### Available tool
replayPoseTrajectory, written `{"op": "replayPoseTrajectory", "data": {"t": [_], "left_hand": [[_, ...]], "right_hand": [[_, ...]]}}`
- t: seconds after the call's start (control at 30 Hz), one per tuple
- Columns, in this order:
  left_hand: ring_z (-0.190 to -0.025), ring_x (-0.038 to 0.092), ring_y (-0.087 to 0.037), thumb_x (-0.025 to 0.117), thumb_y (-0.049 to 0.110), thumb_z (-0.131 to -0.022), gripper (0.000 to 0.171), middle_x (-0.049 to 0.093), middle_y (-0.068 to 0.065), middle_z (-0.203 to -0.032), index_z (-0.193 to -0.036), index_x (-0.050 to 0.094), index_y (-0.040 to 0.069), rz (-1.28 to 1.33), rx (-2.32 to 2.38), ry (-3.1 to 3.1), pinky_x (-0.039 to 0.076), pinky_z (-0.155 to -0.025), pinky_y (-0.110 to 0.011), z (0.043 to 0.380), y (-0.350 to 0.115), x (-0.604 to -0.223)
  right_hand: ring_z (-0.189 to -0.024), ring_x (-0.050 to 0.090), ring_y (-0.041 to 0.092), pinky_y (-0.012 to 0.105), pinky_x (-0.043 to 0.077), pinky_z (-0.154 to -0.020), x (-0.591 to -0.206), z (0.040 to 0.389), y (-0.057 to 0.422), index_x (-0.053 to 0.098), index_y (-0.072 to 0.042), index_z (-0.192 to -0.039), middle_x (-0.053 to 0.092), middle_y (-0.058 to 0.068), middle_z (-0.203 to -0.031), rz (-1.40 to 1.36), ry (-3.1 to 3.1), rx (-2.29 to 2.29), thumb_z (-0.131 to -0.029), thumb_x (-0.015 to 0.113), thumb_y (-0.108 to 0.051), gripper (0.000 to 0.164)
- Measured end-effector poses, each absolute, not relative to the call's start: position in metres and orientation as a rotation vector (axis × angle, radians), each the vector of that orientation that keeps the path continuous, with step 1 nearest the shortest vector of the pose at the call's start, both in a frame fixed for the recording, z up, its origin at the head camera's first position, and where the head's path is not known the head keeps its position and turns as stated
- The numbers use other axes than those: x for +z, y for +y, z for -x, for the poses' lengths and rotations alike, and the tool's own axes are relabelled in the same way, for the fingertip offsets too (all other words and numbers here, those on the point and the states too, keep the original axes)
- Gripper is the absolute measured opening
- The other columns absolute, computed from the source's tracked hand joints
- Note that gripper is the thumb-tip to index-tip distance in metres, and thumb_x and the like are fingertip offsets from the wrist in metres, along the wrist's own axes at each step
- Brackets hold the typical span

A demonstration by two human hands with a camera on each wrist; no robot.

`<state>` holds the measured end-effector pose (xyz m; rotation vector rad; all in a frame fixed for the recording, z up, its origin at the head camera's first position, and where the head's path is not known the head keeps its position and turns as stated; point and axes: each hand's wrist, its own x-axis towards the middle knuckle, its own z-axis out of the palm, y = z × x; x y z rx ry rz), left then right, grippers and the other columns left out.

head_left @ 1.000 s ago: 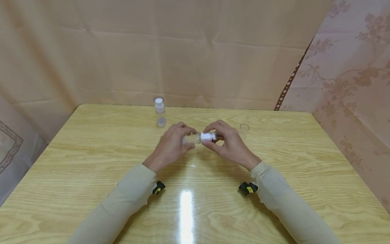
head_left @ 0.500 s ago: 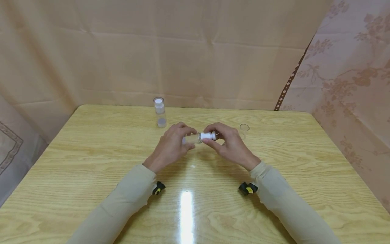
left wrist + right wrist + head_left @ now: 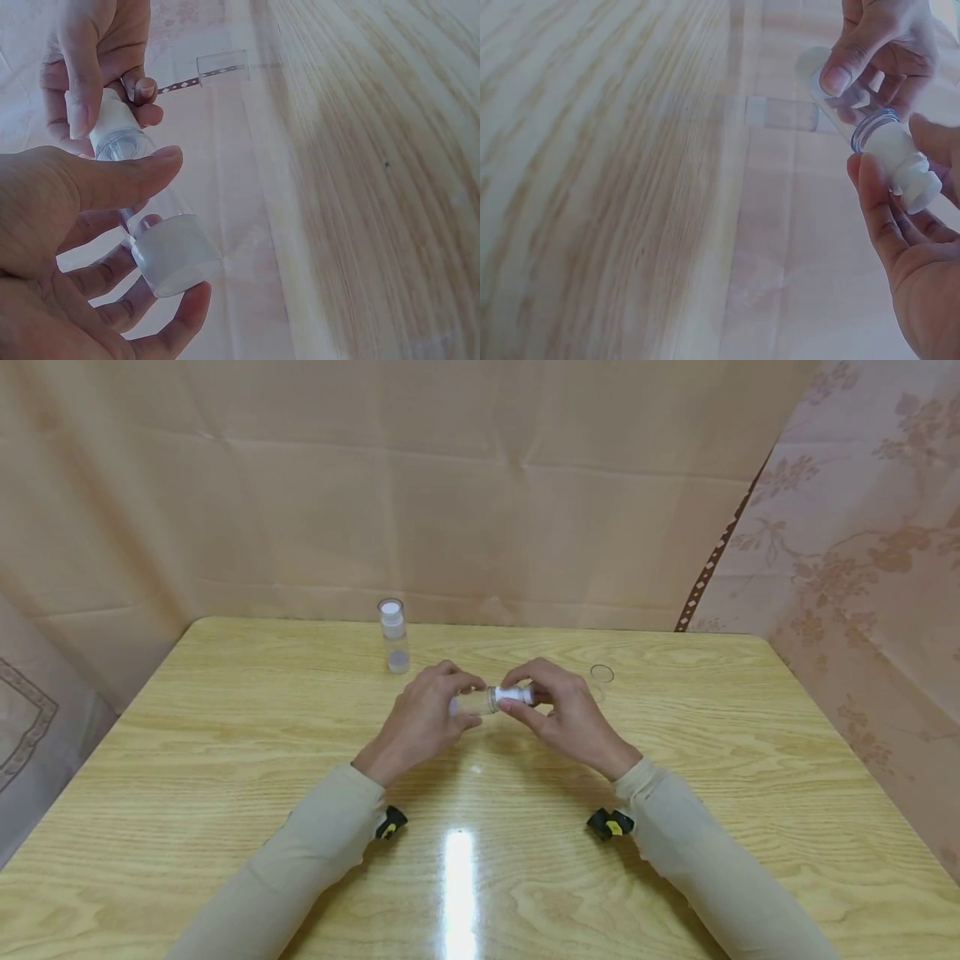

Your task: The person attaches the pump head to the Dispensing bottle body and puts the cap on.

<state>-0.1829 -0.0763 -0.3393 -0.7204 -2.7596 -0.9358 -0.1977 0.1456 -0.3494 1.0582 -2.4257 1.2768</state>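
A small clear bottle with a white base lies sideways in the air above the table, between both hands. My left hand holds its clear body, thumb on one side and fingers curled on the other. My right hand pinches the white pump top between thumb and fingers. The pump top meets the body at a ringed clear neck. Fingers hide part of the body in the head view.
Another clear bottle with a white pump top stands upright toward the back, left of the hands. A clear cylindrical cap stands on the wooden table to the right. Curtains hang behind the table's far edge.
My right thumb and fingers have shifted slightly around the white pump top. The left hand, the standing bottle and the clear cap have kept their places.
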Motion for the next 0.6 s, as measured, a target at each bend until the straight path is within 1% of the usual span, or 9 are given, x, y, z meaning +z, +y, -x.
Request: {"op": "replayPoseTrajectory", "data": {"t": [0.13,0.27,0.4,0.6], "left_hand": [[-0.102,0.060,-0.029,0.084,0.011,-0.085,0.037,0.066,-0.013,-0.112,-0.120,0.073,0.006,0.717,-0.939,-2.760,0.053,-0.081,-0.046,0.1836,-0.0768,-0.3399],[-0.102,0.060,-0.029,0.085,0.011,-0.084,0.037,0.066,-0.012,-0.112,-0.119,0.073,0.006,0.713,-0.947,-2.752,0.053,-0.080,-0.045,0.1837,-0.0771,-0.3396],[-0.101,0.060,-0.029,0.085,0.011,-0.084,0.037,0.066,-0.012,-0.111,-0.119,0.073,0.006,0.713,-0.944,-2.747,0.053,-0.080,-0.045,0.1832,-0.0771,-0.3391],[-0.102,0.060,-0.028,0.084,0.012,-0.084,0.038,0.065,-0.012,-0.111,-0.119,0.073,0.006,0.720,-0.933,-2.746,0.053,-0.081,-0.046,0.1832,-0.0773,-0.3394]], "right_hand": [[-0.090,0.067,0.019,0.036,0.061,-0.076,-0.3484,0.1971,0.1461,0.067,-0.008,-0.114,0.063,0.006,-0.106,-1.062,-2.449,1.270,-0.091,0.077,-0.008,0.025],[-0.091,0.067,0.019,0.037,0.061,-0.077,-0.3482,0.1971,0.1459,0.066,-0.007,-0.116,0.063,0.006,-0.108,-1.063,-2.458,1.272,-0.091,0.077,-0.007,0.028],[-0.090,0.068,0.018,0.034,0.060,-0.077,-0.3477,0.1965,0.1455,0.065,-0.007,-0.118,0.066,0.006,-0.109,-1.068,-2.446,1.268,-0.091,0.076,-0.006,0.029],[-0.089,0.067,0.016,0.032,0.060,-0.077,-0.3468,0.1961,0.1449,0.068,-0.006,-0.115,0.068,0.005,-0.106,-1.051,-2.443,1.267,-0.093,0.075,-0.010,0.024]]}}
